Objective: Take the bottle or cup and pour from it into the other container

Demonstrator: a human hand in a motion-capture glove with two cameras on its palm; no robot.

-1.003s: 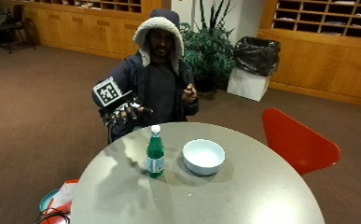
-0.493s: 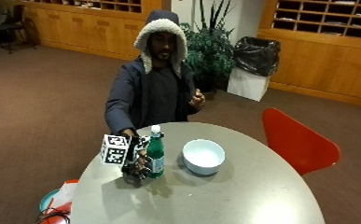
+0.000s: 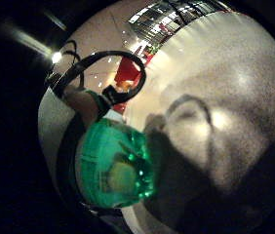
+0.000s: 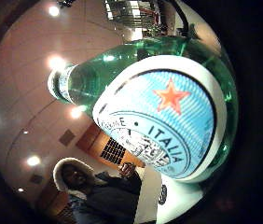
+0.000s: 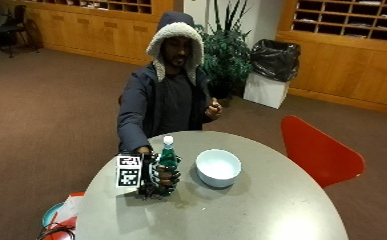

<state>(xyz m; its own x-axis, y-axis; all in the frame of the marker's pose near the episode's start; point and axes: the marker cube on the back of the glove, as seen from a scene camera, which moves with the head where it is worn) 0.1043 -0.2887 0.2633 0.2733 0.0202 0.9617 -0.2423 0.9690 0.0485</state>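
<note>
A green glass bottle (image 5: 168, 156) with a white cap stands upright on the round grey table (image 5: 266, 210), left of a white bowl (image 5: 217, 167). My gloved right hand (image 5: 158, 181) is wrapped round the bottle's lower body, fingers curled about it. In the thumb side palm view the bottle's blue label with a red star (image 4: 169, 121) fills the picture, so the bottle lies against the palm. The little finger side palm view shows the bottle's green base (image 3: 118, 165) just above the table top (image 3: 235, 87). Whether the base touches the table I cannot tell.
A red chair (image 5: 319, 150) stands at the table's right side. Red and teal items (image 5: 60, 217) lie at the table's left edge. The person's bare left hand (image 5: 213, 107) is raised at chest height, away from the table.
My gloved hand came down from the table's far edge to the bottle and closed round it. Bottle and bowl stand where they were.
</note>
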